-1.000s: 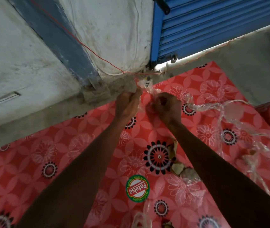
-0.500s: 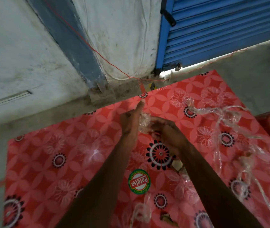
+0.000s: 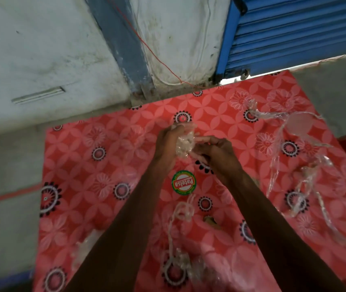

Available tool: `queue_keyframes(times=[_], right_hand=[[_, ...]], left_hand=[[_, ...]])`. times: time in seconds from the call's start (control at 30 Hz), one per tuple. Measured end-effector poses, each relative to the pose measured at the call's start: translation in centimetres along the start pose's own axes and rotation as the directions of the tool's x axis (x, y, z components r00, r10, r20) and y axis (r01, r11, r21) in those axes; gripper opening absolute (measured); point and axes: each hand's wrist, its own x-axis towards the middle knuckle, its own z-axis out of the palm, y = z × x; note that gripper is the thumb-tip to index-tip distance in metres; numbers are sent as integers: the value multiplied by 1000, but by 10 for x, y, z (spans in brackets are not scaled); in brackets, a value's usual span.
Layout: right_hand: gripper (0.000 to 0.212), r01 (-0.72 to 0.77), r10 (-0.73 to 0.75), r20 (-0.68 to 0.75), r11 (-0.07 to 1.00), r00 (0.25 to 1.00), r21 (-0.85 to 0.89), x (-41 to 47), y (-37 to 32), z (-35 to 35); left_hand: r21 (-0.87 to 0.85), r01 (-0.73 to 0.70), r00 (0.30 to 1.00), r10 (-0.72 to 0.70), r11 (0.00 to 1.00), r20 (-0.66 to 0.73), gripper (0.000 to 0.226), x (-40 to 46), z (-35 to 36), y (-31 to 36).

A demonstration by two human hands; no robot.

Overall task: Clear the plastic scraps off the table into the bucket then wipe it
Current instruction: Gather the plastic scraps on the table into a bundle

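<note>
Scraps [image 3: 183, 143] that I was picking at the table's far edge a second ago are now balled above mid-table [image 3: 104, 165], left hand [image 3: 168, 142] and right hand [image 3: 214, 150] both pinching the wad; more strips [image 3: 302, 175] remain.

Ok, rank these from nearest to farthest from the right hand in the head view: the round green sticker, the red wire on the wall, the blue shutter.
From the right hand:
1. Round green sticker, on the table just below and left of it.
2. Red wire, on the wall beyond the table's far edge.
3. Blue shutter, top right, farthest.
</note>
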Motion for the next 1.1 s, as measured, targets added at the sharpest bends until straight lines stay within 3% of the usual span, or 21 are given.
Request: queue_keyframes(times=[0.13, 0.23, 0.4, 0.5, 0.57, 0.67, 0.7, 0.73, 0.8, 0.87, 0.9, 1.0, 1.1], right_hand=[[8, 44, -45, -18, 999, 999, -21, -31, 11, 15], [6, -1, 4, 65, 999, 998, -42, -59, 20, 20], [17, 15, 72, 355, 972, 932, -235, -106, 40, 14], [22, 3, 157, 461, 945, 874, -327, -130, 58, -1], [27, 78, 160, 494, 901, 855, -426, -147, 71, -13], [35, 186, 69, 465, 857, 882, -480, -160, 89, -36], [31, 243, -21, 392, 815, 920, -527, -159, 95, -47], [26, 283, -129, 286, 742, 950, -608, -155, 101, -57], [14, 311, -360, 136, 490, 923, -814, -152, 112, -74], [32, 315, -470, 191, 200, 862, -928, -150, 124, -85], [42, 339, -472, 239, 137, 849, -931, -148, 131, -88], [47, 421, -383, 348, 121, 855, -899, -143, 144, -91], [29, 416, -326, 351, 156, 878, -896, -145, 143, -89]], left_hand=[[13, -100, 989, 101, 995, -110, 9, -51, -4, 3], [28, -227, 933, 225, 974, -282, 34, -86, -10, -3], [-66, -286, 861, 226, 956, -455, 56, -155, -17, -22], [41, -289, 834, 273, 956, -480, 68, -194, -15, -47], [215, -307, 788, 375, 927, -488, 64, -213, -17, -70], [428, -300, 702, 501, 853, -506, 33, -237, -30, -99], [450, -283, 683, 508, 847, -526, 20, -245, -36, -105], [465, -237, 676, 489, 853, -552, 22, -251, -45, -112], [533, -91, 741, 415, 841, -528, 40, -258, -60, -123], [628, 33, 837, 322, 778, -443, 60, -259, -66, -137], [663, 63, 872, 282, 746, -400, 72, -259, -65, -144], [747, 109, 919, 219, 656, -327, 91, -258, -56, -165], [773, 146, 932, 177, 617, -318, 83, -262, -46, -177]])
